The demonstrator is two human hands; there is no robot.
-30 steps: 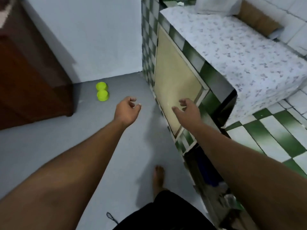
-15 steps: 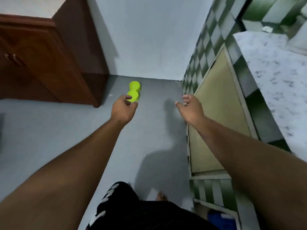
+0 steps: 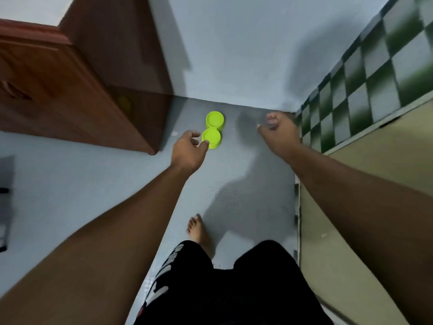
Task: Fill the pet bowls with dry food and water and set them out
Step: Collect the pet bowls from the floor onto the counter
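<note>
Reaching with loosely curled, empty fingers, the left hand (image 3: 188,153) could knock the joined green bowls (image 3: 213,130) toward the far wall, while the right hand (image 3: 280,132), half-curled and empty, hangs well apart.

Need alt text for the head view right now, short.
Both bare hands, left hand and right hand, reach down toward a lime-green plastic double pet bowl on the grey floor, empty-handed. A brown wooden cabinet stands left, a green-checked tiled counter right.
</note>
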